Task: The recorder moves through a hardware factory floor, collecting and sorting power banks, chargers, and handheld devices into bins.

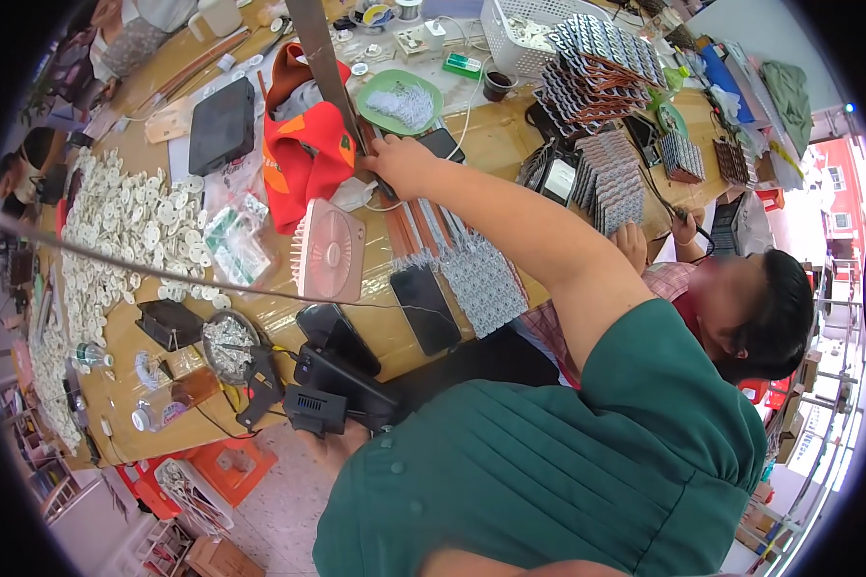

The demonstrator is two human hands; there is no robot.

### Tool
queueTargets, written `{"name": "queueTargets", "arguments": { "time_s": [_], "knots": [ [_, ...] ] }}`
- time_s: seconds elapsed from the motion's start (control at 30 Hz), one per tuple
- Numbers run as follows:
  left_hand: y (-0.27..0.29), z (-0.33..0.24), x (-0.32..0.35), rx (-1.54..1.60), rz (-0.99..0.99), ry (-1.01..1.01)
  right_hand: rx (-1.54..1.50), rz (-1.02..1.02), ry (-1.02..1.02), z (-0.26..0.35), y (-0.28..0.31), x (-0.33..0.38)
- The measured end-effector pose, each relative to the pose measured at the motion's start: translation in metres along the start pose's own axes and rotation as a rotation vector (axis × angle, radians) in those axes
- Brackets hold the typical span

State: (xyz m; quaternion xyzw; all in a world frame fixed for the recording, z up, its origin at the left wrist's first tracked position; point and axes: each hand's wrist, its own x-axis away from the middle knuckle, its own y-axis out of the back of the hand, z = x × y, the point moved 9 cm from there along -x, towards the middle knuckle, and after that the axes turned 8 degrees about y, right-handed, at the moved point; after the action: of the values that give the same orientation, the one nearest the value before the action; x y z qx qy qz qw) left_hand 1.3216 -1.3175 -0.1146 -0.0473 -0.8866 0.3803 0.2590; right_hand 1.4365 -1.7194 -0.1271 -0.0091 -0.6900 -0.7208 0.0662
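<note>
Right hand (401,163) fingers curled, gripping metal bar (323,67); red cloth (303,159) just beside; left hand unseen.

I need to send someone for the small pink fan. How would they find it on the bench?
On the long wooden bench, find the red cloth. Just below it lies the pink fan, square, its round grille facing up, unlike the dark phones nearby.

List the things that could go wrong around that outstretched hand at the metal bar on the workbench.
1. The right hand grips the long metal bar beside the red cloth; the cloth might snag if the bar shifts.
2. The stretched arm passes over the small pink fan and phone, and could knock them.
3. The glue gun and its cord lie near the table edge and might get pulled off.
</note>
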Motion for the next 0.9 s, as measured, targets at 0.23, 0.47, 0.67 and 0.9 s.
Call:
{"name": "queueTargets", "arguments": {
  "time_s": [0.23,0.47,0.67,0.9],
  "knots": [
    [0.004,0.009,-0.005,0.059,0.001,0.100,-0.166,-0.080,0.018,-0.003,0.006,0.013],
    [-0.007,0.009,-0.009,0.024,0.054,0.135,-0.250,-0.210,-0.004,-0.008,0.006,0.025],
    [-0.030,0.007,-0.006,0.010,0.212,0.165,-0.580,-0.629,0.012,-0.025,0.046,0.040],
    [-0.002,0.002,-0.009,-0.042,0.016,0.082,-0.464,-1.061,-1.024,-0.109,-0.006,0.120]
  ]
}}
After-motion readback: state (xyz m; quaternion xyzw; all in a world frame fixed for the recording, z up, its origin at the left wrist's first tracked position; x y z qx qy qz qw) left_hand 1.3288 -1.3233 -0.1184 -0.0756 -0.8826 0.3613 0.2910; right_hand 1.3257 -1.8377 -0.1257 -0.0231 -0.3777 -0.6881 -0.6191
